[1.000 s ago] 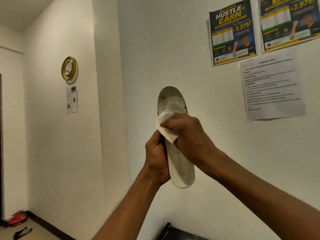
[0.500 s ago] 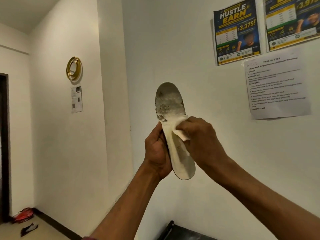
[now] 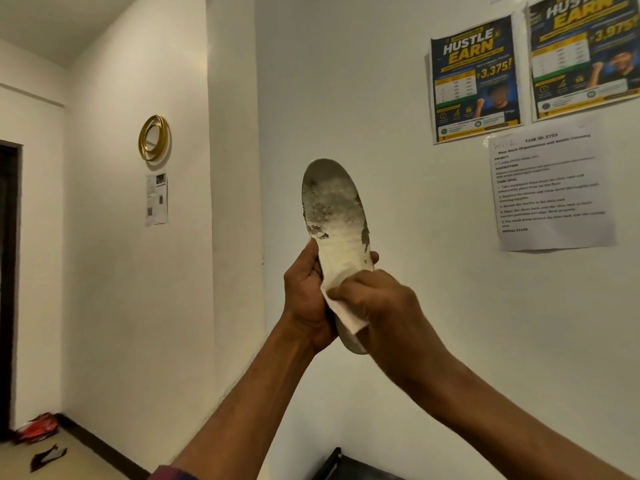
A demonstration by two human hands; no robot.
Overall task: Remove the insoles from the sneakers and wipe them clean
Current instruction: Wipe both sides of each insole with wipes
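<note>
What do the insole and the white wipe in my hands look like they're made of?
Insole: likely foam with a matte fabric top, worn through in grey flaky patches. Wipe: thin white tissue or soft cloth, creased and folding limply; cannot tell which.

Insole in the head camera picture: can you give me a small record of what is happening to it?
Object: insole, upright, toe end up
Held by: left hand, gripping its lower half
Wiped by: right hand, pressing a white wipe on the heel end
Dirt: dark grey patches on the toe half
Behind: white wall with two posters and a printed sheet
</note>
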